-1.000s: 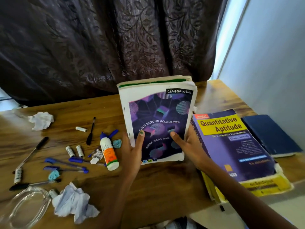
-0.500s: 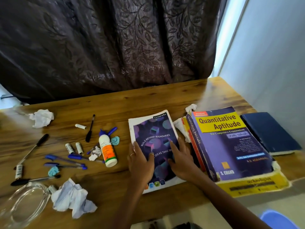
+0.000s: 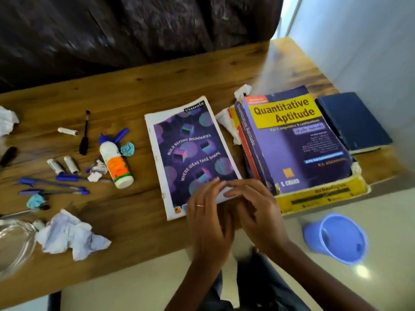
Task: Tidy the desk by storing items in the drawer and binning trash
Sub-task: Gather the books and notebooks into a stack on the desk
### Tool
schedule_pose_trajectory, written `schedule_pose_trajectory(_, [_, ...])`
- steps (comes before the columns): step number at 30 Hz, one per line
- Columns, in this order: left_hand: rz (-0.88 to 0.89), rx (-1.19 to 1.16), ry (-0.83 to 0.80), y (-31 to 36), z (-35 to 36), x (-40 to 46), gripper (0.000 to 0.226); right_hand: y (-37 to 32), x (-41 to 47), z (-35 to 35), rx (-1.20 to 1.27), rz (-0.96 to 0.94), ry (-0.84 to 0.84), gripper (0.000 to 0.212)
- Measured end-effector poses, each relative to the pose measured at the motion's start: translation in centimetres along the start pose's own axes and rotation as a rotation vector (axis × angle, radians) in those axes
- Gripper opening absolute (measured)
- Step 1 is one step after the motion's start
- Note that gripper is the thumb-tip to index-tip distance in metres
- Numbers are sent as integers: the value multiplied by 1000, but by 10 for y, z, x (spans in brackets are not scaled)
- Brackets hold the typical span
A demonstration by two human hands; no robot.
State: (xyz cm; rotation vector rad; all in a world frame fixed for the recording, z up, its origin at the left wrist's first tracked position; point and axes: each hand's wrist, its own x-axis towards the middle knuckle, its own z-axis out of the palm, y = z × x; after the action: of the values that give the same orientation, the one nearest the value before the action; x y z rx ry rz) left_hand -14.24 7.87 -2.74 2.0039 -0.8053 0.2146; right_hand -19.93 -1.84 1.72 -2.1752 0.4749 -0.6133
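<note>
Two loosely open hands, left hand point(image 3: 207, 217) and right hand point(image 3: 258, 211), touch the notebook point(image 3: 190, 153)'s near edge; its length runs away from them, gripping nothing.

Notebook point(image 3: 190, 153), centre of frame, purple cover: brand tab "classmate" at its top edge; curved lines "BUILD BEYOND BOUNDARIES" and "WHERE IDEAS TAKE SHAPE".

Thick book point(image 3: 298, 140), right of centre: yellow panel "Quantitative Aptitude"; the same title on the spine; "(Fully Solved)" below; "S. CHAND" at lower left of cover. Smaller print blurred.

Yellow book point(image 3: 325, 196) beneath it: "technologies" along the near edge.
</note>
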Motion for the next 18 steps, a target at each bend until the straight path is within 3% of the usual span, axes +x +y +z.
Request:
schedule_pose_trajectory(4, [-33,-6,-114,21,1,-42,43,20,-32,-8,5,-82,13,17])
schedule_pose_trajectory(7, [-119,0,-153,33,8,-69,40,42,-58,-16,-30,-241,-111,18])
schedule_pose_trajectory(9, [-207,-9,-180,40,18,-87,36,64,-75,-20,-19,-235,-226,18])
schedule_pose_trajectory(11, [-358,-31,-225,40,32,-106,33,85,-89,-21,19,-15,-308,22])
schedule_pose_trajectory(13, [-671,-185,-265,39,51,-124,28,109,-99,-28,126,345,-332,27])
schedule_pose_trajectory(15, [-1028,-382,-268,28,68,-129,20,138,-98,-32,374,761,-256,23])
schedule_pose_trajectory(18, [-1284,-441,-228,15,85,-120,31,188,-95,-36,629,1165,-168,19])
